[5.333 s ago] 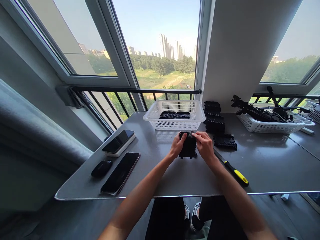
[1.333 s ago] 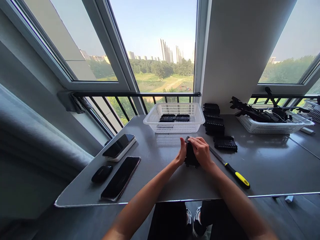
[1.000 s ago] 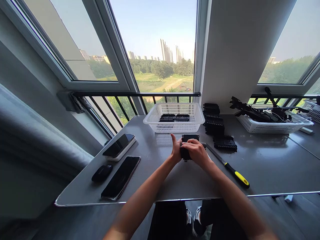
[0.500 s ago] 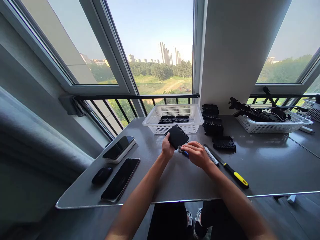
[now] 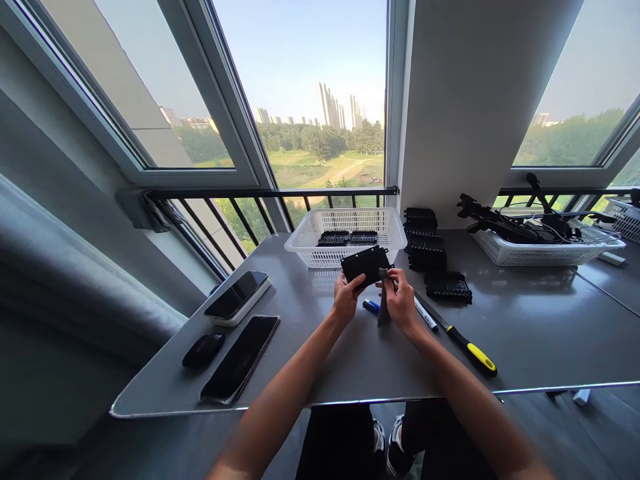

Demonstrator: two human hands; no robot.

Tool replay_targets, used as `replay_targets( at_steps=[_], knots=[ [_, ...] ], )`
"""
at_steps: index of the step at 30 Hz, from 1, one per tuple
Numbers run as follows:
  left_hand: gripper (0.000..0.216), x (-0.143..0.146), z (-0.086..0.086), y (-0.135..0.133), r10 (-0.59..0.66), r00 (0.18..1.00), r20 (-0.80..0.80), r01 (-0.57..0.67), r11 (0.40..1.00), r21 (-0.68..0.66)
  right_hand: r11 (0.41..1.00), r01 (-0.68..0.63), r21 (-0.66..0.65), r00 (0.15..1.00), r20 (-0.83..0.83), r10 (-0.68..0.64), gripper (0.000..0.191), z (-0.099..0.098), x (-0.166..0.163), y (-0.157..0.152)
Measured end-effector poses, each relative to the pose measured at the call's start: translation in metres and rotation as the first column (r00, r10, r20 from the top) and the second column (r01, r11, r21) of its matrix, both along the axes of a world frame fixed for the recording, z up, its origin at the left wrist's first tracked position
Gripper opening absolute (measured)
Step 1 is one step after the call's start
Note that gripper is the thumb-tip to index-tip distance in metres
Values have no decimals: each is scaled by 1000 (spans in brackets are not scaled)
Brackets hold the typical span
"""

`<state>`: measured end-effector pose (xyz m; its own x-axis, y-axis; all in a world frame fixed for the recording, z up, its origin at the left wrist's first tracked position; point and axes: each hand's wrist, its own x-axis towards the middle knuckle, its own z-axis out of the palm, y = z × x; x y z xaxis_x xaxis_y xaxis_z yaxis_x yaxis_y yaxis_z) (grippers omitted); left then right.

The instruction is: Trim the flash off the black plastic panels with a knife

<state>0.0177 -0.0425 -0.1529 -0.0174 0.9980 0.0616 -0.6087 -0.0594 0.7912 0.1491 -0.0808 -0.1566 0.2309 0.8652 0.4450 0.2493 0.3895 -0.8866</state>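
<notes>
My left hand [image 5: 346, 297] is closed around the lower left of a flat black panel [image 5: 364, 265] with small tabs along its edges, held tilted above the table. At the panel's right edge, my right hand [image 5: 399, 297] pinches a limp dark grey strip [image 5: 383, 312], perhaps cloth, with its end hanging below the fingers. The strip's upper part meets the panel's right side. On the table between my hands lies a blue marker [image 5: 371, 307]. Right of my right hand are a white marker [image 5: 427, 315] and a flat tool with a black and yellow handle [image 5: 473, 350].
Behind my hands, a white basket [image 5: 300, 243] holds black panels [image 5: 347, 238]. More black parts [image 5: 425, 250] are stacked right of it, with one [image 5: 449, 287] in front. Two phones [image 5: 240, 360] and a black mouse [image 5: 203, 351] lie left. A white tray [image 5: 545, 253] holds cables.
The panel has turned and tilted, and moved slightly right. My right hand has risen from low by the panel's corner to its right edge, the grey strip now hanging visibly; the blue marker is uncovered.
</notes>
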Motion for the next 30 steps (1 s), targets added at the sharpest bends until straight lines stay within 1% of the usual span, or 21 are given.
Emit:
replay_targets(
  at_steps=[3,5,11,13,15,17,19,20,23,25,27,30],
  knots=[
    [52,3,0,-4,-38,997,-67,38,999,-5,994,107,21,994,1,-107,21,-2,6,5],
    [52,5,0,-6,-62,994,-86,60,998,-17,987,155,30,988,15,-155,22,-2,9,7],
    [38,5,4,-10,-185,977,-104,182,983,-37,989,148,-6,983,-108,-147,26,-1,15,9],
    [39,3,5,-12,-271,954,-126,268,963,-39,982,186,23,978,-105,-183,26,1,18,10],
    [39,2,5,-14,-358,914,-193,356,933,-45,973,224,59,972,-88,-219,26,3,22,10],
    [38,2,4,-15,-391,880,-272,391,919,-54,964,252,85,967,-69,-247,26,5,24,10],
    [40,3,3,-14,-348,883,-316,352,935,-47,963,255,90,967,-42,-253,26,6,24,8],
    [43,4,3,-13,-305,894,-328,312,950,-34,967,243,83,970,-28,-241,27,6,24,8],
    [52,4,2,-10,-126,918,-376,145,989,22,988,150,32,989,-19,-150,28,6,21,6],
    [51,4,1,-8,-50,917,-397,72,997,40,996,91,0,995,-38,-91,31,6,19,5],
    [47,4,-1,-7,-42,919,-392,60,998,35,997,80,-9,996,-34,-80,32,6,19,6],
    [46,5,-3,-6,-57,927,-370,73,997,28,991,132,-3,991,-5,-132,32,8,22,7]
  ],
)
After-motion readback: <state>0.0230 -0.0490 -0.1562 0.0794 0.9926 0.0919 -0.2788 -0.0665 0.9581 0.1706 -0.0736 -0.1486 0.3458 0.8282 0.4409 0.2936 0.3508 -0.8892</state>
